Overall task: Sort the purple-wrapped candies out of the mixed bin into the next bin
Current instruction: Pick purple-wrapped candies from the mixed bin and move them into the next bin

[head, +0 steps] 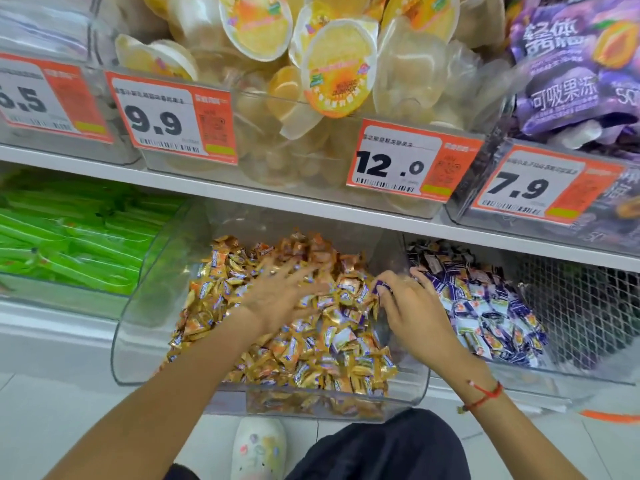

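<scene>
We see the right hand [414, 311] with its fingers curled together around one purple-wrapped candy [382, 286], which peeks out between fingertips and thumb. That hand sits over the divide between two clear bins, just at the right edge of the mixed bin [138, 341]. A red string bracelet [485, 396] circles its wrist.

The left hand [277, 299] lies flat on the heap, fingers spread apart and straight, pressing into the gold-wrapped candies [311, 358]; motion blur softens its fingertips, so we cannot tell whether anything is under them. A few purple wrappers show among the gold ones in the mixed bin, too many and too jumbled for us to count.

To the right, touching the mixed bin's side, stands the next bin [588, 372], piled with purple-and-white candies [485, 313], again beyond counting. To the left a third bin holds green packets [69, 237].

Above runs one white shelf [242, 195] carrying jelly cups [339, 64] and purple pouches [571, 64]. We count four price tags: 9.9 [169, 119], 12.0 [408, 161], 7.9 [540, 185], and one cut off at the left edge [45, 95].

Below, one white clog [258, 448] rests on the tiled floor beside dark clothing [398, 448].
</scene>
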